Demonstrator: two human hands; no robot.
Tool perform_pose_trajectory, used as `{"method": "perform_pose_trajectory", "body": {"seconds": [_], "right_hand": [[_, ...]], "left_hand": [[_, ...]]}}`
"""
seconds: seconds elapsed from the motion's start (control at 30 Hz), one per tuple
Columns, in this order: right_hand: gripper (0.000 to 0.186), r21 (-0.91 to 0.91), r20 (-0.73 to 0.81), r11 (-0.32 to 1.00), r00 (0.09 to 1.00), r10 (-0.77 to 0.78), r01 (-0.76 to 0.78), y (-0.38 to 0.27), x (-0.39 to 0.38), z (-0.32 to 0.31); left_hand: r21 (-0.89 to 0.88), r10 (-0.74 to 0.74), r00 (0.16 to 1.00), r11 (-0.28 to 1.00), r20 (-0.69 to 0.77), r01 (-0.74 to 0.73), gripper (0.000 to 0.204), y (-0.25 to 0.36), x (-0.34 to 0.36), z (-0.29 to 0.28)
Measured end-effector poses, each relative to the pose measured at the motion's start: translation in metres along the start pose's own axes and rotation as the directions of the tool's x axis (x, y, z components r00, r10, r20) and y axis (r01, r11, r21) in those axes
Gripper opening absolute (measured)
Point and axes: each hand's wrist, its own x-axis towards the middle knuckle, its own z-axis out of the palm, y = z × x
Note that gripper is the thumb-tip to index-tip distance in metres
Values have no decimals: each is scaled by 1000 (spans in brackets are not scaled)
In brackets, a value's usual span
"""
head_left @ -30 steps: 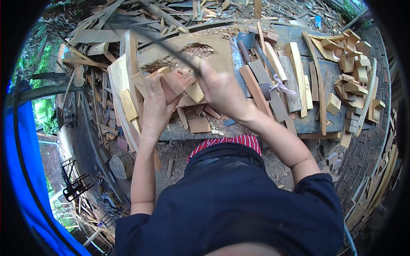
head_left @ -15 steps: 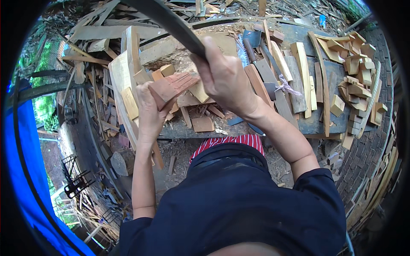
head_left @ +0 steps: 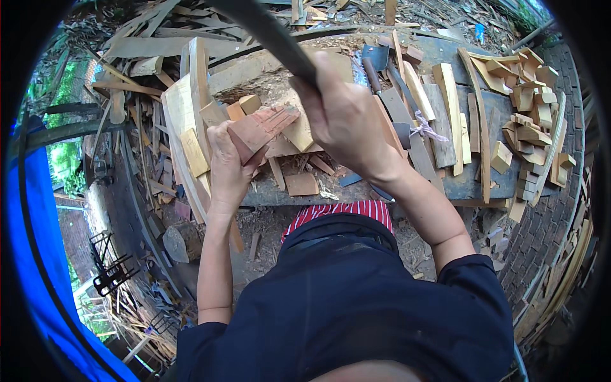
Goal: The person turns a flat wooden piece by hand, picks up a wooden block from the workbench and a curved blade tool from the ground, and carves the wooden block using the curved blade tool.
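Note:
A reddish-brown wooden block [head_left: 259, 130] with grooves cut in its upper face is gripped by my left hand [head_left: 226, 153], fingers curled round its left end. It is held tilted over a pale wood piece [head_left: 298, 137] on the worn bench. My right hand [head_left: 337, 118] is closed round a long dark flat bar-like tool [head_left: 267, 35], just right of the block and above it. The tool rises toward the upper left and out of the picture; whether it has an edge I cannot tell.
Cut wooden pieces [head_left: 528, 114] are heaped at the bench's right, beside strips, a blue-grey blade [head_left: 375, 57] and a purple cloth tie [head_left: 426, 127]. Scrap wood [head_left: 153, 38] lies beyond and left. A blue tarp [head_left: 38, 223] hangs left; a log [head_left: 181, 242] sits below the bench.
Since a second ago the tool in my right hand is higher and more steeply angled, and that hand is farther right. My left hand and the block have shifted slightly left and down.

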Motion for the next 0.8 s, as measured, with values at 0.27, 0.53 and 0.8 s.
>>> {"method": "perform_pose_trajectory", "body": {"seconds": [0.27, 0.53, 0.8], "right_hand": [[19, -400, 488, 875, 745, 455, -273, 116, -109, 39], [18, -11, 198, 981, 962, 190, -191, 29, -23, 11], [15, -353, 490, 881, 740, 462, -316, 115, -110, 32]], "left_hand": [[-52, -74, 997, 996, 18, 75, 59, -15, -3, 5], [9, -31, 1000, 999, 5, 31, 65, -5, -2, 0], [23, -33, 996, 999, 79, 31, 64, 14, -7, 7]]}}
